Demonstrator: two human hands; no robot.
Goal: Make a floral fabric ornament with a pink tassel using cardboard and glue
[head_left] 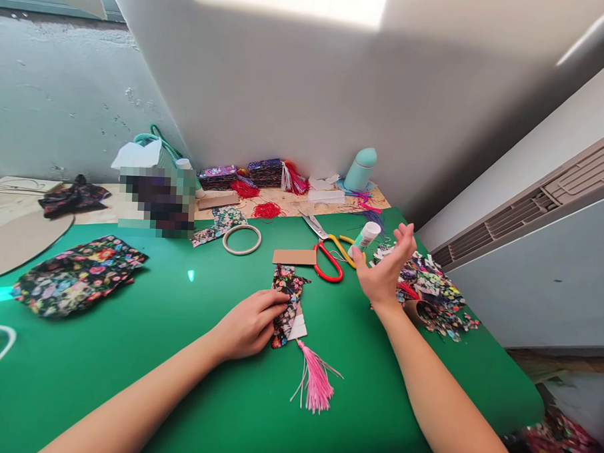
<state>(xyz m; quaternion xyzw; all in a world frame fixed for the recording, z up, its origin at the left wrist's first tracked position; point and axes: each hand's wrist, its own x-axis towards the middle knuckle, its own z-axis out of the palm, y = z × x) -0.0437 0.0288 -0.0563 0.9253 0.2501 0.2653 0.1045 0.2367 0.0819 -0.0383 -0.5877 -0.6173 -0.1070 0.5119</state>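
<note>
My left hand [250, 321] rests on a black floral fabric strip [285, 286], its fingers curled and pinching the cloth against a white card [298, 326]. From the card's lower end a pink tassel [316, 381] fans out over the green table [214, 403]. To the right, my right hand [387, 273] is raised with fingers and thumb apart, beside a tilted white-and-green glue stick [368, 235]. The thumb overlaps the stick's lower end; I cannot tell whether they touch. A brown cardboard strip [294, 257] lies just above the fabric.
Scissors [326, 244] with red and yellow handles lie open behind the cardboard. Fabric scraps [437, 286] are heaped at the right. A ring [242, 240] and floral cloth [80, 273] lie leftward. A teal bottle [360, 167] stands by the wall.
</note>
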